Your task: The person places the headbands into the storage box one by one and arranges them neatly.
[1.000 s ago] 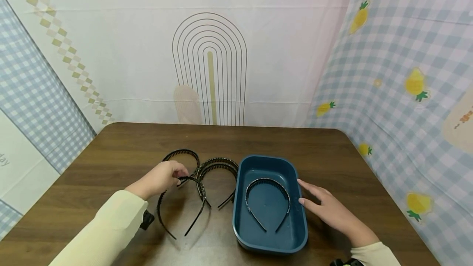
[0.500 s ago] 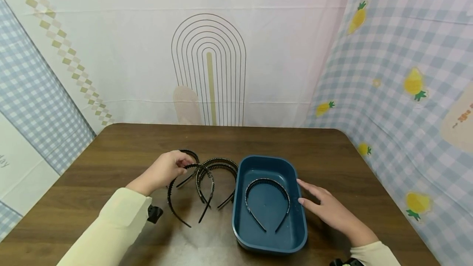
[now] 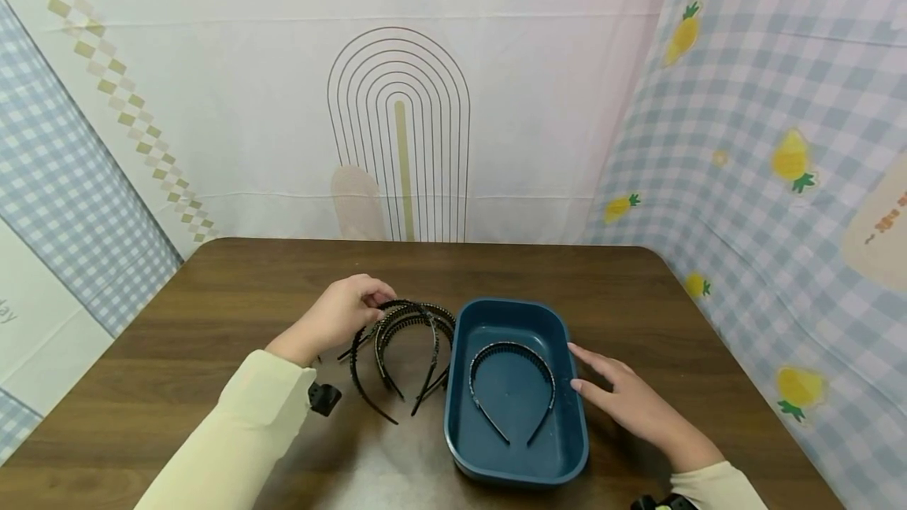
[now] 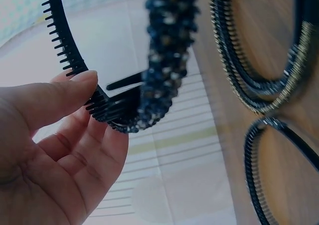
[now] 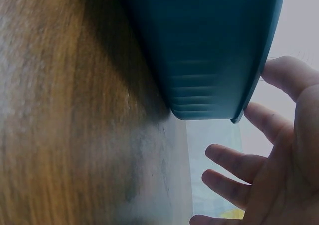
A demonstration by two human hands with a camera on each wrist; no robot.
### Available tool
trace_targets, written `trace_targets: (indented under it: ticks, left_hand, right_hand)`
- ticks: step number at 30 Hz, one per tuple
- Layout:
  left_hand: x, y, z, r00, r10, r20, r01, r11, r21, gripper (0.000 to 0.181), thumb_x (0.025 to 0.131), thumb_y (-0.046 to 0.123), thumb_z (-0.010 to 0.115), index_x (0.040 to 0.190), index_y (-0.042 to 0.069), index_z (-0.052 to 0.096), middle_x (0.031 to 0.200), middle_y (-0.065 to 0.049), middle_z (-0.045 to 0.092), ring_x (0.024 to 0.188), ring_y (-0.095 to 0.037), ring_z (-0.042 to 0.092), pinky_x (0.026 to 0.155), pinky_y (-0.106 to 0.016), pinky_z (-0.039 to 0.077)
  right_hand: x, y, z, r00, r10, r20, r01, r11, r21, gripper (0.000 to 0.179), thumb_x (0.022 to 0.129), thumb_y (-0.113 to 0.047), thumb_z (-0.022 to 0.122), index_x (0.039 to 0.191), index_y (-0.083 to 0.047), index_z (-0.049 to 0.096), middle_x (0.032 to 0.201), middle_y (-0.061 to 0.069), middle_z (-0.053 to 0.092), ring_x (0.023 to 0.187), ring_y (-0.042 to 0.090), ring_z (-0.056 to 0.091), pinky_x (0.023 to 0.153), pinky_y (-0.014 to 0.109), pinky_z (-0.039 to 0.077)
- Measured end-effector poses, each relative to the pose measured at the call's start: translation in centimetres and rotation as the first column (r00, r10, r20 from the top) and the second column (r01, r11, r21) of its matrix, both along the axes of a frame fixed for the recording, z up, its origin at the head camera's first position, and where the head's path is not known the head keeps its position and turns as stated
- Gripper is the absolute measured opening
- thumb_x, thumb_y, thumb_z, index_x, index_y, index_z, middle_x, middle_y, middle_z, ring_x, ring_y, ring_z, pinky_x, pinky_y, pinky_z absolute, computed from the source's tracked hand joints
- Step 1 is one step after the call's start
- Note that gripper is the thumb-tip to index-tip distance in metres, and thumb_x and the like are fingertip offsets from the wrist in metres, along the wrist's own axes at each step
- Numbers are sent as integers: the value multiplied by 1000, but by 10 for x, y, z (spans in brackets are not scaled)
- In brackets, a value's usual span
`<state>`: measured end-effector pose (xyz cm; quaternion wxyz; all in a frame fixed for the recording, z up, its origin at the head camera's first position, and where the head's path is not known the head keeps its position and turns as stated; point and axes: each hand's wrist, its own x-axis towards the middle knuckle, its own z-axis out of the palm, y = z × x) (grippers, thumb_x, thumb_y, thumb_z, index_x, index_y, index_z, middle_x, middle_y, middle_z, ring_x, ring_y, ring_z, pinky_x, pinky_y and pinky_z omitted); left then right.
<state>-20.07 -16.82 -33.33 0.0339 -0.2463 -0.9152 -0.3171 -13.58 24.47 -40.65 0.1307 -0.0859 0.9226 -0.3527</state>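
Observation:
My left hand (image 3: 345, 315) pinches a black toothed headband (image 4: 167, 50) between thumb and fingers. Dark, glittering beads cover its outer side, and its two ends hang down toward me in the head view. Behind it on the table lie several more headbands (image 4: 233, 78), some gold-trimmed, partly hidden by the held one. To their right stands a blue plastic basin (image 3: 468, 447) with one dark headband (image 3: 476, 375) lying inside. Against the basin's right rim rest the thumb and index fingertip of my right hand (image 3: 627, 396), its other fingers spread straight in the right wrist view.
Everything stands on a brown wooden table (image 3: 234, 290) with rounded far corners. A white patterned cloth (image 3: 531, 101) hangs behind it, and a blue checked cloth with pineapples (image 3: 744, 203) runs along the right side.
My left hand has carried the beaded headband to the right and farther back, over the other headbands near the basin. The right hand and the basin stay in place.

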Motion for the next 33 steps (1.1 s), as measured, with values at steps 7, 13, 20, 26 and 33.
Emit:
trace_targets:
  ticks: [7,13,20,26,33]
  left_hand:
    - [1,16,12,999,26,42,-26,1000,-3,21,87,-1,67,107,6,69,97,-5,61,90,-19,58,80,-38,50]
    - [-2,33,18,999,19,39,-20,999,26,21,88,-1,66,108,5,69,98,-7,61,91,-21,58,82,-38,49]
    - [-5,48,21,1000,10,19,-10,1000,27,22,86,-1,68,108,5,69,96,-7,62,90,-21,59,82,-37,50]
    - [-7,65,24,999,-8,52,6,999,39,23,87,-1,68,109,5,69,100,-7,61,93,-20,59,83,-35,50]
    - [-7,87,21,996,-8,90,3,998,55,23,87,-4,67,107,6,69,100,-6,60,92,-18,58,82,-32,50]
  right_hand:
    - [-1,1,0,1000,-2,10,2,1000,0,68,95,-53,53,152,-22,32,153,18,32,138,47,23,98,69,30]
    - [0,0,-1,1000,-7,18,7,1000,5,68,95,-53,53,152,-23,32,153,19,32,138,47,23,98,69,30]
    - [0,-1,-1,1000,-9,17,9,1000,3,67,95,-52,53,152,-24,33,153,19,32,138,47,24,97,69,31]
    - [0,0,-1,1000,-2,1,2,1000,2,67,95,-52,52,152,-23,33,153,19,32,138,47,24,98,69,30]
    - [0,-1,-1,1000,2,-1,-2,1000,-3,67,95,-52,52,152,-22,32,153,19,31,138,48,22,98,70,29]
